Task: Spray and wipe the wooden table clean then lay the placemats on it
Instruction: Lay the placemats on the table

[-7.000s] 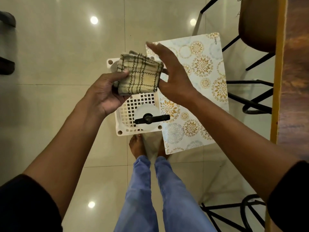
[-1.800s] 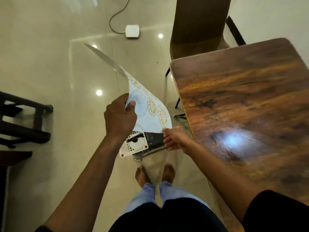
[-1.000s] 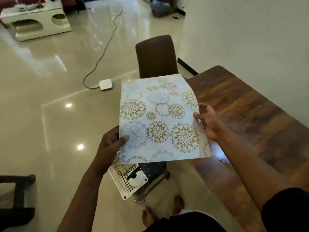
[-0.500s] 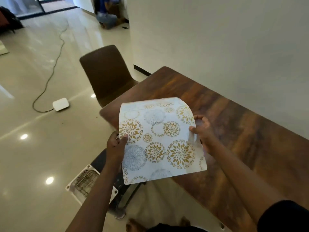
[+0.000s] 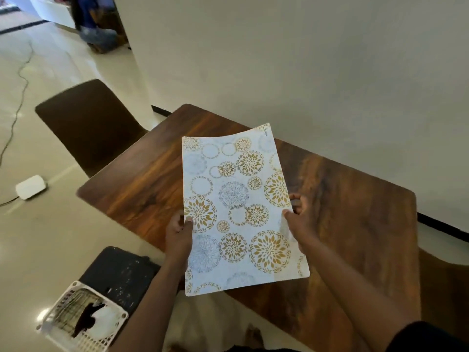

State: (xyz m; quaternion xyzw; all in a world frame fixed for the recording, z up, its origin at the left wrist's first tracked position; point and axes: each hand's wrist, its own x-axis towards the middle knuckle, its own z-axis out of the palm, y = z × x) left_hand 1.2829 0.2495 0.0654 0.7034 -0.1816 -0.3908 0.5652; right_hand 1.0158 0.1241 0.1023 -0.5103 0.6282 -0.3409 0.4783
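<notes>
At the bottom of the frame two bare forearms reach up from dark sleeves, and two hands hold one placemat (image 5: 238, 209) over the near part of the wooden table (image 5: 355, 224). The left hand (image 5: 177, 235) pinches the mat's left edge with the thumb on top and the fingers hidden beneath; the right hand (image 5: 300, 221) pinches the right edge the same way, thumb on the printed face. The single mat is white with gold and grey-blue floral circles, its far edge curling upward; a small line of print runs along its upper right corner, too small to read. At lower left one white slotted basket (image 5: 50, 329) sits on a dark stool (image 5: 119, 273), holding a checked cloth (image 5: 67, 308) and a white spray bottle with a black trigger (image 5: 88, 318). The tabletop, dark brown with orange grain, fills the centre and right, its far edge near the pale wall (image 5: 304, 59). One brown chair (image 5: 88, 123) stands at the table's far left end. On the glossy floor at the left edge lies one small white box (image 5: 31, 186) with a cable (image 5: 17, 102) trailing toward the upper left.
</notes>
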